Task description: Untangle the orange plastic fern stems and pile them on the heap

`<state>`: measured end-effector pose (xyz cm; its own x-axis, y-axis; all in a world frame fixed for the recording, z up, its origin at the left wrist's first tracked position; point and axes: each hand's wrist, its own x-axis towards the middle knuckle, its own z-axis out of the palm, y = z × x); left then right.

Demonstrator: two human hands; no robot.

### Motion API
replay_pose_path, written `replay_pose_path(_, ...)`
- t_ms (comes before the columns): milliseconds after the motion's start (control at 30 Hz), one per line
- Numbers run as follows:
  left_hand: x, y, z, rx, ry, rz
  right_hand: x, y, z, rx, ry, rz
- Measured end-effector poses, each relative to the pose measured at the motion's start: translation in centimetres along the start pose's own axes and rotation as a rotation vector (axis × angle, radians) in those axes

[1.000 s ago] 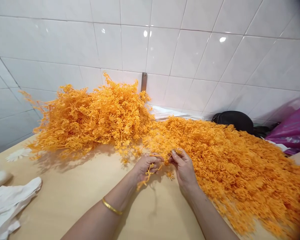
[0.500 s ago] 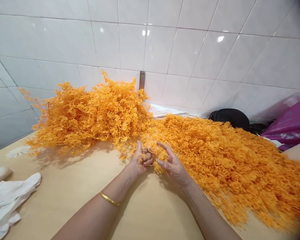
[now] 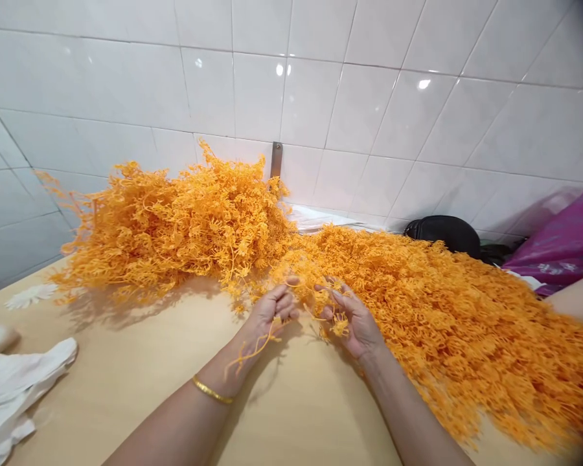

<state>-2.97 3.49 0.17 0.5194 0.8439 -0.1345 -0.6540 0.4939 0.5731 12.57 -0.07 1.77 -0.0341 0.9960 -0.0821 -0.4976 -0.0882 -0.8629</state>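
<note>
My left hand (image 3: 271,309) is closed in a pinch on a thin orange artificial foliage stem (image 3: 253,351), whose forked end hangs back over my wrist. Opposite it, my right hand (image 3: 360,327) has its fingers curled round an orange foliage sprig (image 3: 339,323) with small frilly leaves. Both hands are just above the beige table (image 3: 296,401), a short gap apart. Behind my left hand rises a tall heap of orange foliage (image 3: 189,226). A wider, flatter pile of the same foliage (image 3: 447,317) spreads to the right, close beside my right hand.
White cloth (image 3: 24,388) and a white flower-shaped piece (image 3: 32,296) lie on the left. A black case (image 3: 444,234) and a purple bag (image 3: 558,236) sit behind the right pile. A metal bracket (image 3: 276,158) is on the tiled wall (image 3: 315,110).
My hands have moved apart, the right one rightward. A stem now trails from my left hand over the wrist, and my right fingers have curled in around a sprig.
</note>
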Motion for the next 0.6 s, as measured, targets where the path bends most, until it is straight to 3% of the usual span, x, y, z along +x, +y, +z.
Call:
replay_pose_path(67, 0.2, 0.4, -0.3, -0.112, 0.075, 0.144, 0.0, 0.4, 0.2, -0.028, -0.009, 0.049)
replay_pose_path(167, 0.2, 1.0, -0.7, -0.201, 0.130, 0.205, -0.2, 0.7, 0.5, -0.077, -0.112, 0.127)
replay_pose_path(233, 0.2, 1.0, -0.6, -0.181, 0.146, 0.190, -0.1, 0.6, 0.6, -0.055, -0.131, 0.087)
replay_pose_path(400, 0.1, 0.3, 0.2, 0.067, 0.229, 0.074, 0.3, 0.1, 0.2, 0.051, -0.002, -0.124)
replay_pose_path(600, 0.1, 0.0, 0.5, 0.176, 0.288, 0.020, 0.3, 0.3, 0.2, -0.037, 0.030, -0.139)
